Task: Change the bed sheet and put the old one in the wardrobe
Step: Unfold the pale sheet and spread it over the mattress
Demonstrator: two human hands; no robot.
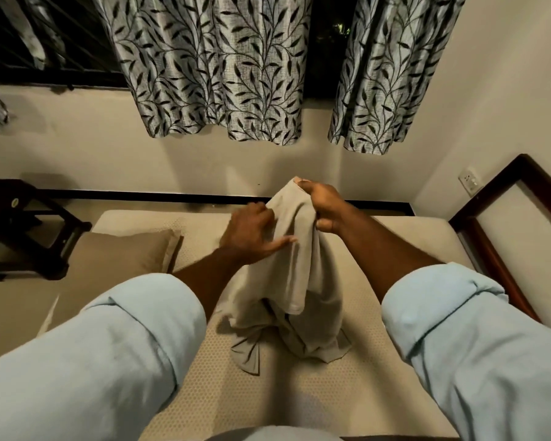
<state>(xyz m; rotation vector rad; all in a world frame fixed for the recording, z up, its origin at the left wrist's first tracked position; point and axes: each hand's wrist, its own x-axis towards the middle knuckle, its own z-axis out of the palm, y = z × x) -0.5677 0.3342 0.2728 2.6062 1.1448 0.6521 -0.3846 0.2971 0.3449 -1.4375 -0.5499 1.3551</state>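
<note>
Both hands (287, 218) gripping sheet (293, 281) above mattress (268, 393)

The mattress (395, 246) lies bare to the right of the bunched sheet (287, 281) and in front of it. A pillow (121, 259) occupies the left side. The headboard (490, 237) bounds the right edge; the wall (172, 160) closes the far edge. A dark stand (23, 227) stands left of the bed. Curtains (217, 68) hang above, well clear of the mattress.
</note>
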